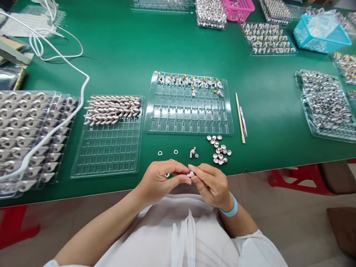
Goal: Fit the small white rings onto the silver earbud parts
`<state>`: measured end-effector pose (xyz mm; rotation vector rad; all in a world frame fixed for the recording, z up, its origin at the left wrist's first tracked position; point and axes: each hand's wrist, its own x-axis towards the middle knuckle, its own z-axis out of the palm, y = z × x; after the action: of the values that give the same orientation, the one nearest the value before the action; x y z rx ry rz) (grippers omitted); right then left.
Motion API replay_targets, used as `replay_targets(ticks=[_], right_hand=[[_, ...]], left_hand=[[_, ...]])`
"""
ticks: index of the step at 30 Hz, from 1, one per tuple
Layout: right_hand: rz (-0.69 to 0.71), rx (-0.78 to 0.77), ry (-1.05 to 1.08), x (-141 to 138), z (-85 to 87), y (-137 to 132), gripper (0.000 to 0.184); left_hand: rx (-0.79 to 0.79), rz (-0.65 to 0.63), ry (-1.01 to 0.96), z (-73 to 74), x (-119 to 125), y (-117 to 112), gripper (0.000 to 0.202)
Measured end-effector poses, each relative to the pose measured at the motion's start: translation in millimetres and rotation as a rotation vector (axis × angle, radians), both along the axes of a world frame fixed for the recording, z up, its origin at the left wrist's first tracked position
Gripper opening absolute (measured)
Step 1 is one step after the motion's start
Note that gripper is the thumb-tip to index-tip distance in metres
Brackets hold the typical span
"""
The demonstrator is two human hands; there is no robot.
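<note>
Left hand [158, 178] & right hand [211, 183] meet over the near edge of the green matte worktop [125, 55], fingertips of both pinched shut on a small white plastic part [191, 173]. Just behind: round whitish caps [219, 150], thin rings [160, 152], clear moulded tray [189, 122].

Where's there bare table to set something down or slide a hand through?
Widest bare patch: the green table beyond the middle tray, toward the pink basket. Narrower: between the wooden stick and the right tray. Crowded: loose caps and rings beyond the left hand and right hand, which pinch a small white part; the left trays fill that side.
</note>
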<state>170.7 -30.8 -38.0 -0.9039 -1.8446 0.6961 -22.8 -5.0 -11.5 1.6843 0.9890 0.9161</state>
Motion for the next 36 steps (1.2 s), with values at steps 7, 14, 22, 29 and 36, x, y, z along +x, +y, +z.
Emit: replay_targets(ticks=[7, 14, 22, 29, 36], right_hand=[[-0.032, 0.099, -0.087, -1.5, 0.4, -1.8, 0.044], [0.011, 0.088, -0.054, 0.9, 1.0, 0.3, 0.044], [0.119, -0.010, 0.007, 5.5, 4.3, 4.6, 0.044], [0.052, 0.040, -0.012, 2.5, 5.4, 4.9, 0.044], [-0.024, 0.126, -0.088, 0.2, 3.7, 0.4, 0.044]], left_hand=[[-0.009, 0.010, -0.027, 3.1, 1.5, 0.7, 0.009], [-0.171, -0.022, -0.024, -1.7, -2.3, 0.0, 0.006], [-0.286, 0.025, -0.014, 0.2, 0.4, -0.5, 0.008], [-0.332, 0.028, -0.028, 4.9, 2.7, -1.3, 0.007], [-0.289, 0.010, -0.035, 6.3, 2.4, -2.0, 0.008]])
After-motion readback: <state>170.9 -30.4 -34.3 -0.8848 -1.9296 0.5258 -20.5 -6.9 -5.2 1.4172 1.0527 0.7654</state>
